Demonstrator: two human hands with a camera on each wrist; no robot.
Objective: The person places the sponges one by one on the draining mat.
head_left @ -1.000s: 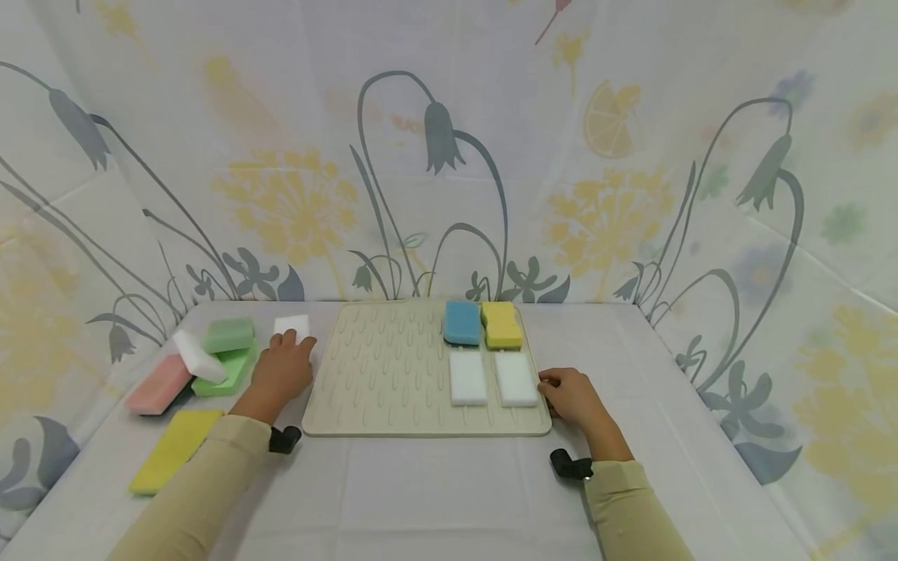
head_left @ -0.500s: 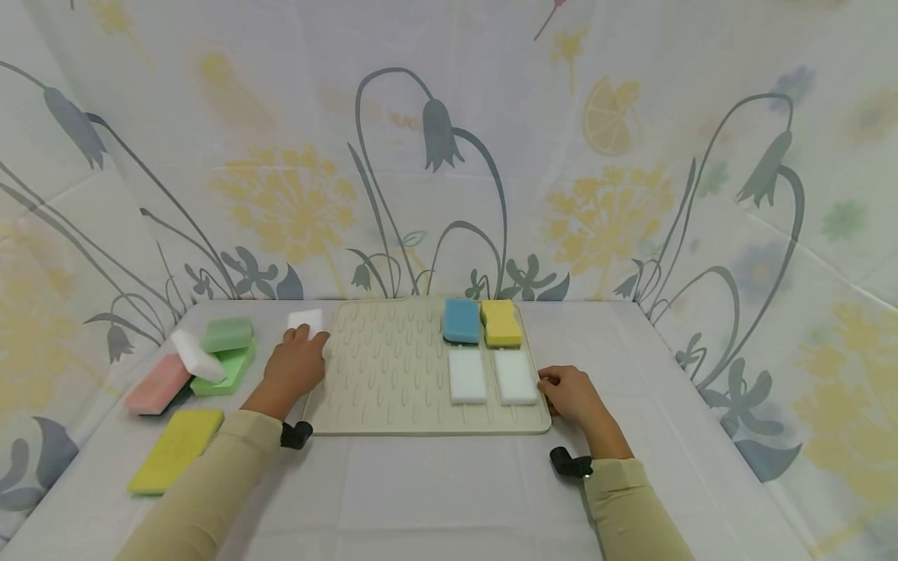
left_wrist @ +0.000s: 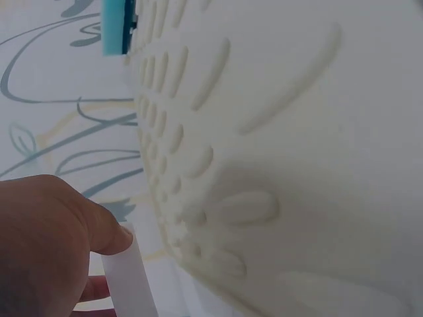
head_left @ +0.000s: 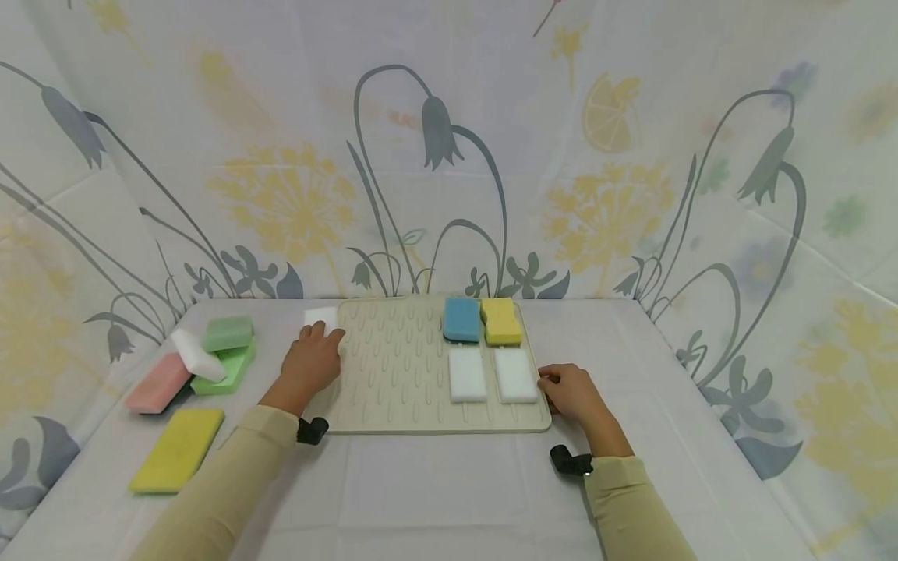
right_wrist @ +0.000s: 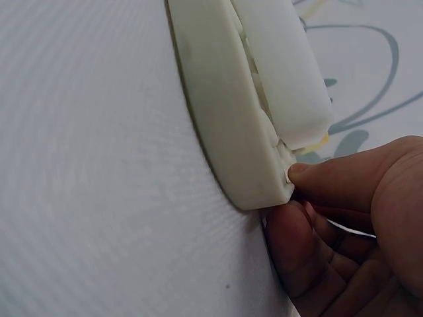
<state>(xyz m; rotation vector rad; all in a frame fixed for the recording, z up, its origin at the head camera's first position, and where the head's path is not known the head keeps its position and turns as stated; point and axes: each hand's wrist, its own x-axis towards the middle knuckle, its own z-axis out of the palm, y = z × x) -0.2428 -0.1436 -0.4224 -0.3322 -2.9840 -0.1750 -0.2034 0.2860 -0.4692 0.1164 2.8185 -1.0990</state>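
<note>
My left hand [head_left: 312, 364] pinches a white sponge [head_left: 322, 316] at the far left corner of the cream ridged mat [head_left: 393, 366]. The left wrist view shows the thumb on one face of this white sponge [left_wrist: 129, 281], fingers behind it. At the mat's right edge my right hand [head_left: 570, 393] pinches the rim, thumb above and fingers below, as the right wrist view shows. On the mat's right part lie a blue sponge [head_left: 461, 319], a yellow sponge [head_left: 501, 322] and two white sponges, one left [head_left: 467, 375] and one right [head_left: 515, 375].
Left of the mat, a green sponge [head_left: 228, 333] lies on a bright green one [head_left: 238, 366]. A white sponge [head_left: 195, 356] leans beside a pink sponge [head_left: 156, 384]. Nearer lies a flat yellow sponge [head_left: 178, 450]. A flowered cloth [head_left: 526, 156] hangs behind the table.
My left hand has slid the white sponge to the right, from the table beside the mat to the mat's far left corner. My right hand stays at the mat's edge.
</note>
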